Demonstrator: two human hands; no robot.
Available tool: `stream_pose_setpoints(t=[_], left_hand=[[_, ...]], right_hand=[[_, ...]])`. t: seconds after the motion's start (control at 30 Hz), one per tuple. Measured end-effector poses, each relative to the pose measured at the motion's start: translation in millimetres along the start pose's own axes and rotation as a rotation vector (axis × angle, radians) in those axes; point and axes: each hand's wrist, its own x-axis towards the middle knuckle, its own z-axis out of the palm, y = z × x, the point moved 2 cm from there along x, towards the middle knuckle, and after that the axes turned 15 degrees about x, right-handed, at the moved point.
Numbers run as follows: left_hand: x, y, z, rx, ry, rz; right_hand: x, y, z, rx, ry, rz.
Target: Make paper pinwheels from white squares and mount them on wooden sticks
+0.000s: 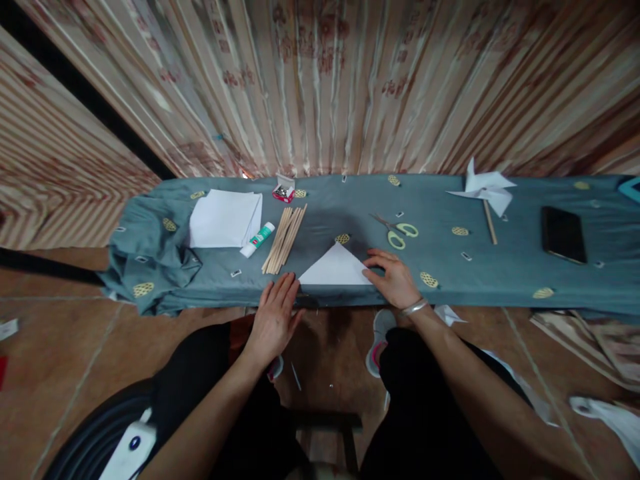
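Note:
A white paper folded into a triangle (334,268) lies at the near edge of a low bench covered in grey-blue cloth (500,267). My left hand (274,319) lies flat with fingers stretched out, fingertips at the triangle's left corner. My right hand (395,276), a silver bangle on its wrist, presses its fingers on the triangle's right corner. Neither hand holds anything.
On the cloth lie a stack of white paper sheets (225,219), a glue stick (257,239), a bundle of wooden sticks (285,238), a small box of pins (283,191), green-handled scissors (397,231), a paper pinwheel on a stick (487,191) and a black phone (563,233). A curtain hangs behind.

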Motion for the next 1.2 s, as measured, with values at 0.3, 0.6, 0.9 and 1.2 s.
stream_pose_setpoints(t=[0.3, 0.6, 0.9, 1.2], left_hand=[[20, -14, -6.8, -0.521, 0.04, -0.317], [95, -21, -11.4, -1.232, -0.237, -0.557], [108, -11, -4.1, -1.407, -0.417, -0.578], [112, -19, 4.8, -1.328, -0.077, -0.788]], right_hand=[[23, -15, -9, 0.369, 0.049, 0.024], [44, -30, -25, 0.685, 0.053, 0.02], [56, -24, -35, 0.653, 0.107, 0.005], [61, 17, -57, -0.318, 0.168, 0.206]])
